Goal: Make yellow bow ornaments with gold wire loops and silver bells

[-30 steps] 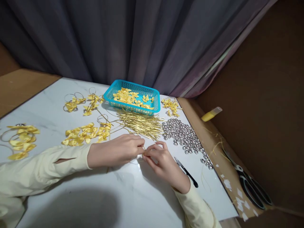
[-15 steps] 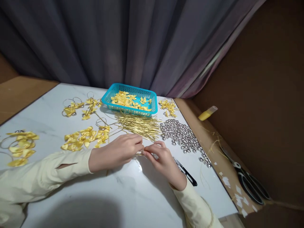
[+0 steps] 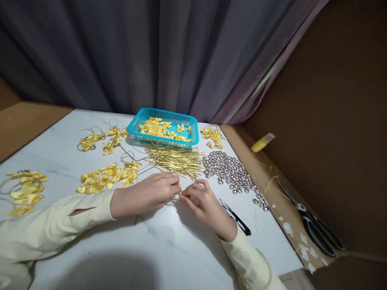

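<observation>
Above the white table, my left hand [image 3: 155,189] and my right hand [image 3: 208,205] meet with fingertips pinched close together. Between them shows a thin gold tie [image 3: 175,199], partly hidden by the fingers; both hands grip it. Just beyond the hands lies a pile of gold wire ties [image 3: 178,161]. Yellow ribbon bows [image 3: 104,177] are heaped to the left of my left hand. Small silver bells [image 3: 228,169] spread out past my right hand. A black-handled craft knife or snips [image 3: 237,219] rests beside my right wrist.
A blue basket [image 3: 193,139] at the back holds more yellow bows. Bows with rings and bells [image 3: 87,143] lie at the left; another group [image 3: 214,137] is right of the basket. Scissors [image 3: 317,233], paper scraps and a yellow tube [image 3: 262,143] lie along the right side.
The fingertips have drawn slightly apart, and a bit more of the gold tie shows between them. The whole view has shifted a little.
</observation>
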Demonstrator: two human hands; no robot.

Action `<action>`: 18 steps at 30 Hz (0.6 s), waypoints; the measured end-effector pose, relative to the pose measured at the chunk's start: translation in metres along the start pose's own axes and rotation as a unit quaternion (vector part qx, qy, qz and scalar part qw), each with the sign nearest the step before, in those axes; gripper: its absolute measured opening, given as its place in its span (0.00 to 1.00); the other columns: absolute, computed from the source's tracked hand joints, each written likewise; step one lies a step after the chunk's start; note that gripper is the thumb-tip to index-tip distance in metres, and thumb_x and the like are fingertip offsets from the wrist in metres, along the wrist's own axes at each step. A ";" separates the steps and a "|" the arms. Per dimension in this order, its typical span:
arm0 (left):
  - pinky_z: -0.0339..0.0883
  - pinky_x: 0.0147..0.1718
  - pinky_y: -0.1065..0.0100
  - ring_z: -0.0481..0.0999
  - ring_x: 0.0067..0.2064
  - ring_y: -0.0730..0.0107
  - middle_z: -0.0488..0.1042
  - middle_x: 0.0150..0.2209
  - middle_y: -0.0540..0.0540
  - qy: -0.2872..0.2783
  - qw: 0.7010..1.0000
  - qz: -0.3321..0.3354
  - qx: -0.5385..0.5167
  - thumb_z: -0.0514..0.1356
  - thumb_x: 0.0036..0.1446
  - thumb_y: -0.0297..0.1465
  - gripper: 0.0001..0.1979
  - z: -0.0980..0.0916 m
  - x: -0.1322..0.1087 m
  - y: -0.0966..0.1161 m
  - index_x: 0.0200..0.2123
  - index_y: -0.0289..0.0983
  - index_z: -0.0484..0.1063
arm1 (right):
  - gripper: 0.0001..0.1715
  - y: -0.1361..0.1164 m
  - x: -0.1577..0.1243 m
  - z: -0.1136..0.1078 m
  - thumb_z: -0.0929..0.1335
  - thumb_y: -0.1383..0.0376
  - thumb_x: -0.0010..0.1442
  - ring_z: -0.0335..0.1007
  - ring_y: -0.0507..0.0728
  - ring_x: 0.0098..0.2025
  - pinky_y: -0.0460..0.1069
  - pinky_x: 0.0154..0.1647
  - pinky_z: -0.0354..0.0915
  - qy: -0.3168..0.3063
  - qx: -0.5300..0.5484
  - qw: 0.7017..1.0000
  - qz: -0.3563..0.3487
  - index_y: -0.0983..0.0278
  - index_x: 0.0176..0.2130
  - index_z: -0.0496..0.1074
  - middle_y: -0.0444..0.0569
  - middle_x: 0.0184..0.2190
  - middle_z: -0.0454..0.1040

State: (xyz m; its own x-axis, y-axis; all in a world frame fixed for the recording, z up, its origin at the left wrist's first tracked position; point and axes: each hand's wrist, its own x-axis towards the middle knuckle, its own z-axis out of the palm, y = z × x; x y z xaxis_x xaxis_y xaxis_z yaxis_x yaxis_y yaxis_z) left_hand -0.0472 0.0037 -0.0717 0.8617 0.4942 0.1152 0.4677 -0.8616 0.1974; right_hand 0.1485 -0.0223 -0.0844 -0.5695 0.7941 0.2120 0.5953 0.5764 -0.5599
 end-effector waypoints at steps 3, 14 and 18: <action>0.60 0.33 0.66 0.67 0.36 0.65 0.67 0.34 0.46 -0.006 1.000 0.007 0.006 0.52 0.52 0.17 0.13 -0.002 0.000 0.001 0.38 0.35 0.67 | 0.08 0.000 0.001 -0.001 0.63 0.71 0.60 0.68 0.52 0.32 0.53 0.48 0.53 -0.002 0.003 1.000 0.008 0.64 0.30 0.70 0.45 0.28 0.75; 0.60 0.33 0.66 0.67 0.36 0.65 0.67 0.33 0.46 -0.007 1.000 0.002 0.002 0.52 0.55 0.19 0.09 -0.004 0.001 0.002 0.36 0.35 0.67 | 0.09 0.004 0.001 0.000 0.64 0.70 0.60 0.68 0.52 0.30 0.52 0.47 0.52 -0.004 0.024 1.000 0.008 0.64 0.28 0.69 0.43 0.26 0.75; 0.60 0.33 0.67 0.66 0.34 0.67 0.67 0.32 0.47 0.026 0.999 0.006 -0.017 0.51 0.57 0.21 0.08 0.000 0.000 0.000 0.36 0.35 0.68 | 0.09 0.004 0.001 0.000 0.64 0.70 0.60 0.68 0.52 0.31 0.52 0.47 0.53 -0.002 0.028 1.000 0.006 0.64 0.28 0.69 0.43 0.26 0.75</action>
State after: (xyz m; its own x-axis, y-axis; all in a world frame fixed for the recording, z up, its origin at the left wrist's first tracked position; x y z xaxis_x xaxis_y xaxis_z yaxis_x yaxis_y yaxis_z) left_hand -0.0474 0.0041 -0.0717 0.8551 0.4904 0.1685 0.4500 -0.8632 0.2287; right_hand 0.1508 -0.0193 -0.0865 -0.5647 0.8004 0.2011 0.5698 0.5544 -0.6065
